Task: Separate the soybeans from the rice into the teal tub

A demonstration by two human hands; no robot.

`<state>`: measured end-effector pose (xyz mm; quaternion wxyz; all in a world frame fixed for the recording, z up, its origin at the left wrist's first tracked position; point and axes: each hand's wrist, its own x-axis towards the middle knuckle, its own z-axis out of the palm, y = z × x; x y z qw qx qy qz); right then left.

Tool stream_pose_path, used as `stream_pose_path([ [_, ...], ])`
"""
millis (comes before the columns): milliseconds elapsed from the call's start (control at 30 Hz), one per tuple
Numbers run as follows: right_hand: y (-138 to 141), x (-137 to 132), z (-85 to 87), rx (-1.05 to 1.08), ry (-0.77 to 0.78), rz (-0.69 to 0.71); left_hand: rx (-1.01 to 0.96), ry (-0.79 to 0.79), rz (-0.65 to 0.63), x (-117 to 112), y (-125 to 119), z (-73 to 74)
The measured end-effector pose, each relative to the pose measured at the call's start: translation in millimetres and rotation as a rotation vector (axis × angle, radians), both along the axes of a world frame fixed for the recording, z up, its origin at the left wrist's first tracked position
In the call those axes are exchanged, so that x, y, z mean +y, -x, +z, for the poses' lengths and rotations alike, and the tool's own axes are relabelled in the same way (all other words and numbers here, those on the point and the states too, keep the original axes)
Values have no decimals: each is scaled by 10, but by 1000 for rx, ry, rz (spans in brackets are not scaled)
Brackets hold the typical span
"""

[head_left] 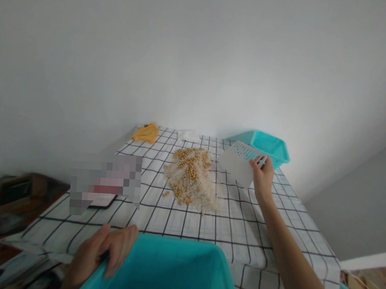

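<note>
Bean-grain pile (pixel 189 174) inside tablecloth (pixel 198 226) edges, slotted sheet (pixel 235 164) beside, open room nearside

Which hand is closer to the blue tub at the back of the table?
Right. The right hand is just in front of the back tub; the left hand is far off, gripping the near tub.

Your left hand (pixel 111 247) was bare and round-knuckled; your right hand (pixel 263 177) was bare too, slim-fingered, and your uncovered right forearm (pixel 291 249) narrowed smoothly toward the wrist (pixel 267 202).
</note>
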<state>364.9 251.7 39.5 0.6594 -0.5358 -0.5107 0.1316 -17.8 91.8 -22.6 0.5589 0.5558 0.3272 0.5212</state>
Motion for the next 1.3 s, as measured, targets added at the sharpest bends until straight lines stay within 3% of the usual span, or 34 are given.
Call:
stream_pose_path([
  [33, -1, 15, -9, 17, -8, 41, -9, -21, -67, 8, 15, -5],
  [133, 1, 53, -32, 67, -6, 136, -50, 20, 19, 23, 48, -4],
  [267, 6, 62, -37, 117, 20, 160, 22, -7, -105, 40, 89, -8],
  [433, -2, 46, -16, 218, 18, 169, -15, 14, -34, 56, 134, -124],
  [567, 26, 20, 19, 352, 16, 204, -32, -75, -137, 85, 176, -209],
  [800, 139, -93, 150, 505, 93, 280, -84, -122, -112, 120, 128, -146],
  [933, 162, -122, 166, 497, 101, 371, -9, -125, -162, 130, 147, -152],
  [1100, 149, -110, 135, 523, 70, 500, -86, -151, -74, 121, 118, -170],
  [1300, 131, -97, 129, 585, 102, 535, -42, -163, -172, 144, 139, -161],
])
